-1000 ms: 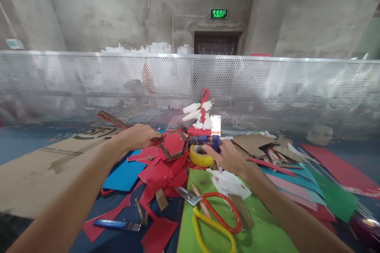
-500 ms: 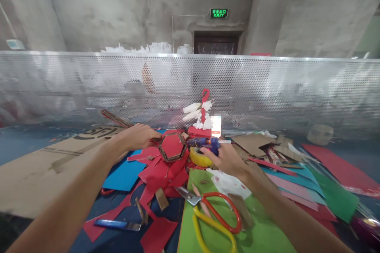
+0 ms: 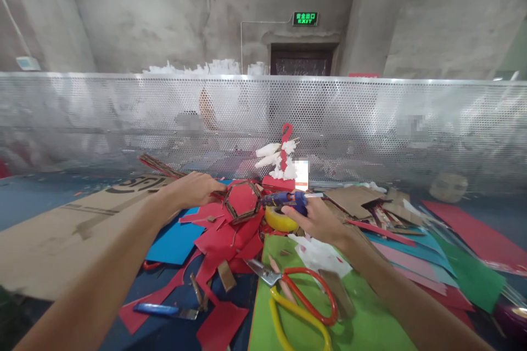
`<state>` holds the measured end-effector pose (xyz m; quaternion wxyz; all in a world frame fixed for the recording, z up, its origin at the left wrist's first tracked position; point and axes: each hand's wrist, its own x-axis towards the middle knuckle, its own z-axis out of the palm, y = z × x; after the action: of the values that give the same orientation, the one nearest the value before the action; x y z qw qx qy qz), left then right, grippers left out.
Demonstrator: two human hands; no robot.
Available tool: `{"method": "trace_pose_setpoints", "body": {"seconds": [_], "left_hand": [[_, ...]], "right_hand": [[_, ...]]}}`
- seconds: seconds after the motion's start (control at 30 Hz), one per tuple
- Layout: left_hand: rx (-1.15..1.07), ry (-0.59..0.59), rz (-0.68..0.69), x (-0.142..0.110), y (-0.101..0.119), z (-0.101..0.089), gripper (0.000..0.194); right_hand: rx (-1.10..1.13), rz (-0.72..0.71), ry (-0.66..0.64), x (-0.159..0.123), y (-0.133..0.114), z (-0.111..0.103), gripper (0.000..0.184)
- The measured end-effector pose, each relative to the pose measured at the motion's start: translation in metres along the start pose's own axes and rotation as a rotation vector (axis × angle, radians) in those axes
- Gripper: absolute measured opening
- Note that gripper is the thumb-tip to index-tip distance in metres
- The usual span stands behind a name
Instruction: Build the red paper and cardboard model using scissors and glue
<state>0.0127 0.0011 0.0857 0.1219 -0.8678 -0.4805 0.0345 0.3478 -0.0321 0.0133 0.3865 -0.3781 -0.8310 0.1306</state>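
Observation:
My left hand (image 3: 200, 189) is closed at the left edge of a red hexagonal piece (image 3: 242, 201) with a raised brown cardboard rim. My right hand (image 3: 323, 222) grips a blue hot glue gun (image 3: 282, 199), with a pale glue stick jutting from its back end. The gun's nozzle points left and lies close to the right side of the rim; whether it touches I cannot tell. Under the gun sits a yellow roll of tape (image 3: 280, 220). Red paper scraps (image 3: 222, 238) lie beneath the hexagon.
Scissors (image 3: 292, 290) with red and yellow handles rest on green card (image 3: 362, 312). A blue utility knife (image 3: 164, 311) lies front left. Flat cardboard (image 3: 53, 241) covers the left, coloured sheets (image 3: 415, 263) the right. Behind stand a red-and-white ornament (image 3: 284, 159) and a perforated metal panel (image 3: 123, 115).
The whole view has shifted very slightly, with things appearing a little further right. Both hands keep their holds, and the glue gun stays beside the hexagon's right rim.

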Motion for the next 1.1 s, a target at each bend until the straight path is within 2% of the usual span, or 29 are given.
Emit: {"method": "trace_pose_setpoints", "body": {"seconds": [0.17,0.33,0.67,0.83,1.1], "left_hand": [[-0.001,0.014,-0.003,0.0,-0.001,0.002,0.019],[-0.022,0.024,0.004,0.0,-0.002,0.003,0.019],[-0.008,0.001,-0.028,0.0,-0.003,0.003,0.023],[-0.031,0.008,-0.022,0.001,-0.004,0.004,0.023],[-0.023,0.001,-0.028,0.0,-0.002,0.002,0.02]], "right_hand": [[-0.164,-0.013,0.103,0.001,0.004,0.008,0.037],[-0.253,-0.002,0.131,0.0,0.004,0.013,0.036],[-0.177,-0.046,0.057,-0.002,0.0,0.009,0.035],[-0.093,-0.087,-0.032,-0.003,-0.009,0.007,0.027],[-0.017,-0.006,0.047,-0.003,0.005,0.003,0.036]]}}
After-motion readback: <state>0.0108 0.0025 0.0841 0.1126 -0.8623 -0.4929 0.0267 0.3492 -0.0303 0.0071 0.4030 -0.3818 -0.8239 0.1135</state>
